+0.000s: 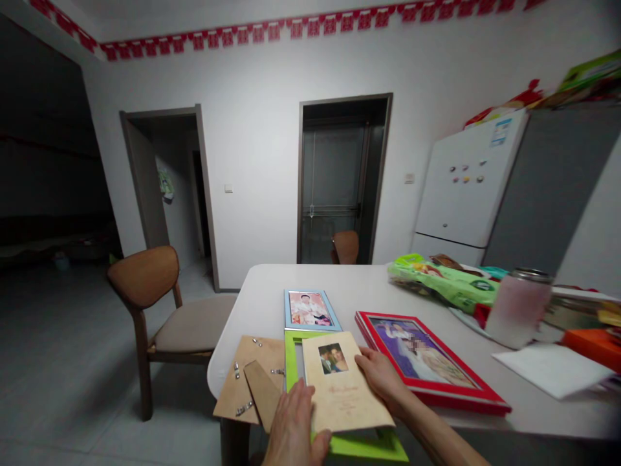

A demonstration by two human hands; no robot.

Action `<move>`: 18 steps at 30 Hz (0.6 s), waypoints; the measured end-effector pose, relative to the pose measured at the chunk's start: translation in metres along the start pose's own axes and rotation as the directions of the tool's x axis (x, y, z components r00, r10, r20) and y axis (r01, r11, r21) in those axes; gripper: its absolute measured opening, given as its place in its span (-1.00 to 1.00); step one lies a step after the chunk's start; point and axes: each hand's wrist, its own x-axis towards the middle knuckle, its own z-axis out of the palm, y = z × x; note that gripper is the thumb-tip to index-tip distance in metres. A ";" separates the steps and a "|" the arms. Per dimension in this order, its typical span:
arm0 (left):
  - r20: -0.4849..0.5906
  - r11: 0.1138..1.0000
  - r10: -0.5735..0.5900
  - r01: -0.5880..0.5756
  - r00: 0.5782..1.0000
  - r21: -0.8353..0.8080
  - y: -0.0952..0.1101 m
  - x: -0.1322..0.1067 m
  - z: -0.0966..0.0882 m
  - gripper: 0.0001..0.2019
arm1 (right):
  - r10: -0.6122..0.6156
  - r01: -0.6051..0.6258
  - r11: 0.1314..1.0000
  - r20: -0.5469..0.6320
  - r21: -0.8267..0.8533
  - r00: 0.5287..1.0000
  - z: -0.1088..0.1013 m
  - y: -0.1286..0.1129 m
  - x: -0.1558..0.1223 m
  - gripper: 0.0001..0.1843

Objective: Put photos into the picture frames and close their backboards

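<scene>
A cream card [347, 404] with a small printed photo of two people lies over a lime-green picture frame [292, 359], slightly askew to it. At the card's right edge, my right hand [381, 378] is closed on it. My left hand [295, 421] rests along the left edge, fingers stretched out and thumb apart, touching the card and the frame. To the left is a brown backing board [262, 356] with metal clips and a stand leg, partly under my left hand. The frame's lower left part is hidden by that hand.
Beyond the green frame lies a light-blue framed photo [310, 309]. Red picture frames [460, 388] are stacked on the right. Farther right are a pink jar [519, 307], white paper [553, 369] and a green bag [441, 281]. A wooden chair [145, 278] stands left of the white table [257, 285].
</scene>
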 end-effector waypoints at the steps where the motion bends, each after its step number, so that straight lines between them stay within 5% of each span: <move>1: 0.027 0.999 -0.003 0.002 1.000 0.033 0.001 0.000 0.000 -0.42 | -0.013 0.013 1.000 0.004 -0.015 1.000 0.004 0.001 0.001 -0.62; 7: 0.107 0.995 0.018 -0.028 0.994 0.093 0.009 0.001 -0.010 -0.39 | -0.149 0.138 0.949 -0.018 -0.285 0.989 0.017 -0.001 0.005 -0.63; 13: 0.106 0.994 0.028 -0.039 0.994 0.105 0.007 0.000 -0.009 -0.40 | -0.241 0.156 0.621 0.003 -0.768 0.971 0.015 -0.007 -0.006 -0.64; 18: 0.134 0.991 0.034 -0.051 0.990 0.123 0.006 0.000 -0.006 -0.38 | -0.244 0.100 0.434 -0.010 -0.895 0.970 0.017 -0.003 -0.011 -0.64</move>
